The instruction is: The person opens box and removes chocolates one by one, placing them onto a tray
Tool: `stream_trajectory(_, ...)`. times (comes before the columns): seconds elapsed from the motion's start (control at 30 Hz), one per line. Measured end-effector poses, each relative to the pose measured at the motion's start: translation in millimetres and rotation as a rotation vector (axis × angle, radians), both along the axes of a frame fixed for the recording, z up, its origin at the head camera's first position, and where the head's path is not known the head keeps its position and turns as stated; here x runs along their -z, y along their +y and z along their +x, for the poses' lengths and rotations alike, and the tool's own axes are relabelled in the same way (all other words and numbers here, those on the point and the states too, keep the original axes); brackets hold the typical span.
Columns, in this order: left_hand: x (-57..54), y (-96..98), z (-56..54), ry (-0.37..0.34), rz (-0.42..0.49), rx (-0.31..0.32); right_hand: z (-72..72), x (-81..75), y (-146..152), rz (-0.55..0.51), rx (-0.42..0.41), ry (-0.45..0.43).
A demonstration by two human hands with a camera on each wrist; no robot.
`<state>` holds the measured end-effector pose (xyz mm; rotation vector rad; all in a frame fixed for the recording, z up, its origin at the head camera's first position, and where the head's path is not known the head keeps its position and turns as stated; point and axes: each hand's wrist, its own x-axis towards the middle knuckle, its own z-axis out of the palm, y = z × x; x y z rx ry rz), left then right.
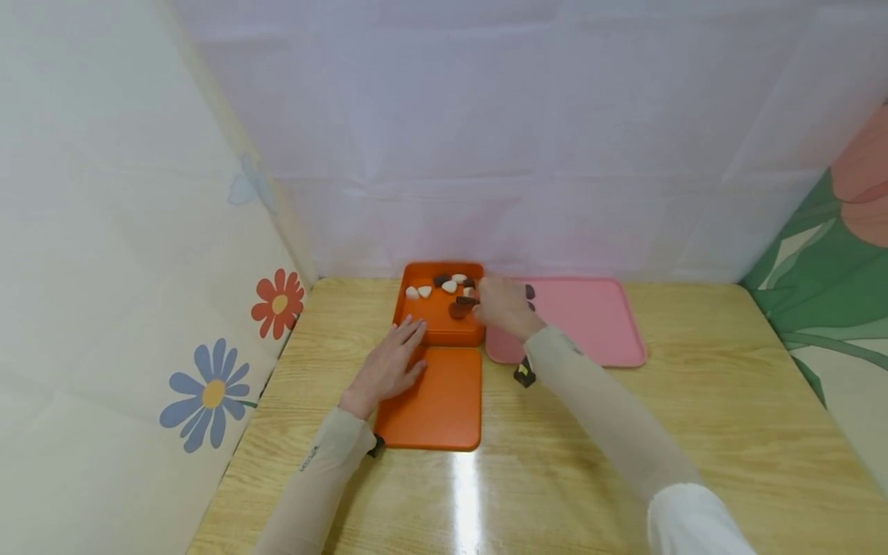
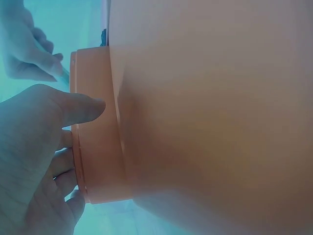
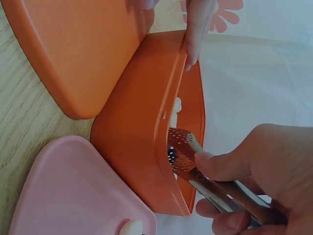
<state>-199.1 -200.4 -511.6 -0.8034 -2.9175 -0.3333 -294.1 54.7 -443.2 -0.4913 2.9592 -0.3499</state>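
My right hand point(image 1: 501, 304) grips metal tongs point(image 3: 215, 191) with perforated ends. Those ends reach over the wall of the orange box point(image 3: 132, 112), among white and dark pebble-like pieces point(image 1: 449, 287) near its right side. At the box's front left corner my left hand point(image 1: 391, 358) holds the front wall, fingers over the rim and thumb point(image 2: 85, 108) on the outer side. An orange lid point(image 1: 433, 408) lies flat in front of the box. To the right, a pink tray point(image 1: 590, 324) carries several dark pieces point(image 1: 530, 291) and a white one point(image 3: 131, 227), partly hidden by my right hand.
A wooden table point(image 1: 555, 455) bears everything. Behind the box and tray hangs a pale cloth point(image 1: 444, 154). Flower-printed cloths point(image 1: 208, 393) border the left and right sides.
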Motion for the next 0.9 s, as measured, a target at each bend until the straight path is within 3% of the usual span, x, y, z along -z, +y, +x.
stream_trajectory(0.2,-1.2,1.8,-0.6,-0.004,0.003,-0.004,1.6,-1.5,14.4,-0.102,0.027,-0.018)
stream_trajectory(0.43,0.7,0.9,0.5,0.018,0.004,0.006,4.0,5.1,31.7,-0.266,-0.023,-0.006)
stream_trajectory(0.9,-2.0,2.2,2.1,0.022,0.023,0.008,10.6,0.7,64.1,-0.349,0.033,-0.019)
